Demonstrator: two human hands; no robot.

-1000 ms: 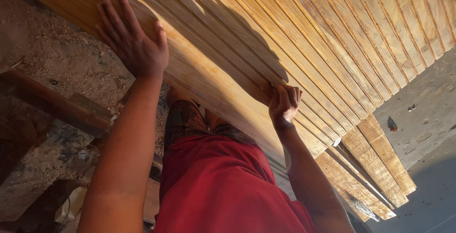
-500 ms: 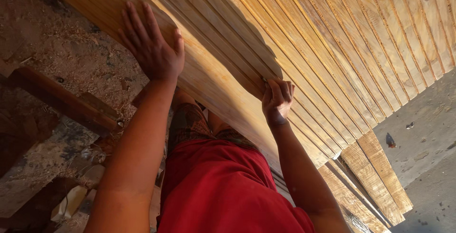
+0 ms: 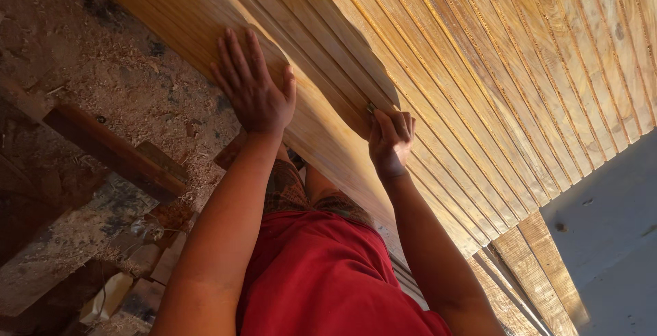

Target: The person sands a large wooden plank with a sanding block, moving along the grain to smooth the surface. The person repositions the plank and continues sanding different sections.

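Grooved panel (image 3: 479, 69) golden-orange, striped; shirt (image 3: 321, 281) red; shorts (image 3: 287, 189) brown patterned; sawdust floor (image 3: 89, 69) reddish-brown.

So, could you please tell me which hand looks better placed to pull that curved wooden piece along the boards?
Probably the right hand: its fingers curl over the curved wooden piece's end. The left hand merely lies flat.

This is a rough woodworking shop or timber yard: long grooved wooden boards (image 3: 493, 69) lie packed side by side across the right and far part of the scene, while sawdust (image 3: 102, 69), offcut blocks (image 3: 130, 267) and a rough beam (image 3: 113, 151) litter the ground at left.
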